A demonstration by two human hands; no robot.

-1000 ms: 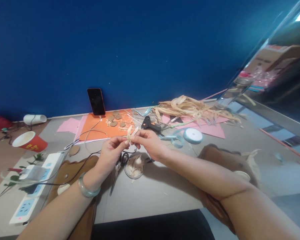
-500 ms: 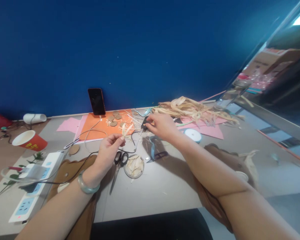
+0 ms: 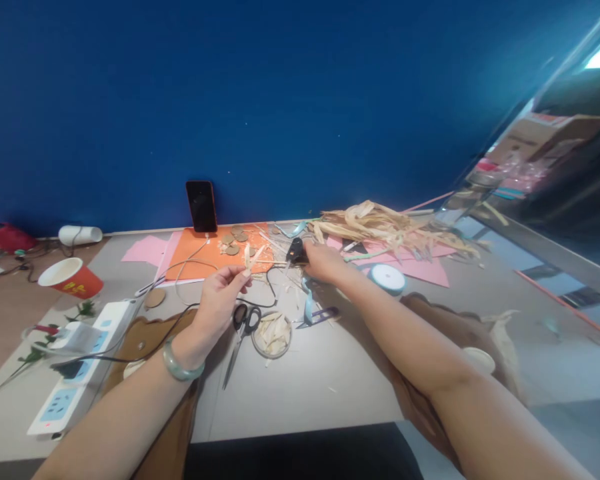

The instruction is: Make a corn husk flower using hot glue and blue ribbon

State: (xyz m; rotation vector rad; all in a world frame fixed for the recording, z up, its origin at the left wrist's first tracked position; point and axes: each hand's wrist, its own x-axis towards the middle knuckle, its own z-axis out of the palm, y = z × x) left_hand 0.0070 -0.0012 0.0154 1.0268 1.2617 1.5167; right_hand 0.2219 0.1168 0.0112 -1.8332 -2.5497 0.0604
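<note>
Just nearer than the grips, scissors (image 3: 241, 332) lie beside a dish (image 3: 275, 357) of husk pieces, and a black cord (image 3: 259, 306) passes under the left hand (image 3: 219, 293). Beyond that grip spreads an orange sheet (image 3: 206, 253), a phone (image 3: 201, 207) standing behind it. A second ago both hands met at the husk strips (image 3: 253, 257); now the right hand (image 3: 325, 263), arm outstretched, closes round the black glue gun (image 3: 295, 251), while the left pinches the strips tips-up by its thumb.
</note>
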